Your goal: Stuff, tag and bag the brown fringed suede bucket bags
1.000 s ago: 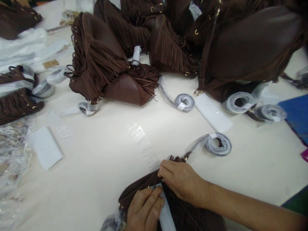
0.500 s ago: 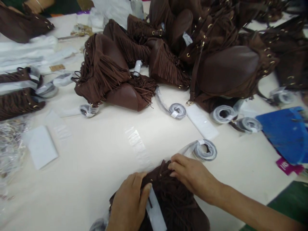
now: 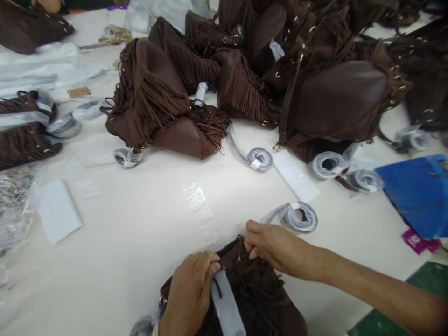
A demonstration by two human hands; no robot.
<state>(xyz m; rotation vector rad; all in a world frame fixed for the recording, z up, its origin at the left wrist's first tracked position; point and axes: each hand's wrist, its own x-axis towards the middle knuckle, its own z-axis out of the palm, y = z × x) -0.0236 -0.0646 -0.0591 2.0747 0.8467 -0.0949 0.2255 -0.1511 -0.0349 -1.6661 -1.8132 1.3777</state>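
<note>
A dark brown fringed bag (image 3: 259, 289) lies at the bottom centre, in front of me. My left hand (image 3: 191, 289) is closed on its upper left edge, thumb and fingers pinching the rim. My right hand (image 3: 276, 247) pinches the bag's top edge on the right, its fingers curled. Between the hands a pale wrapped strip (image 3: 227, 303) hangs down over the bag's front, with a thin dark cord at its top. A plastic-wrapped piece (image 3: 142, 324) shows beside the bag at lower left.
Brown fringed bags (image 3: 154, 93) are heaped across the back. Wrapped strap coils (image 3: 300, 218) lie to the right, near a blue sheet (image 3: 416, 191). A folded white sheet (image 3: 58, 210) and a clear plastic heap (image 3: 16, 200) are at left. A person's hand (image 3: 52, 5) shows at top left.
My left fingers have drawn together on the bag's rim. My right hand has closed more tightly on the top edge. The view has shifted slightly.
</note>
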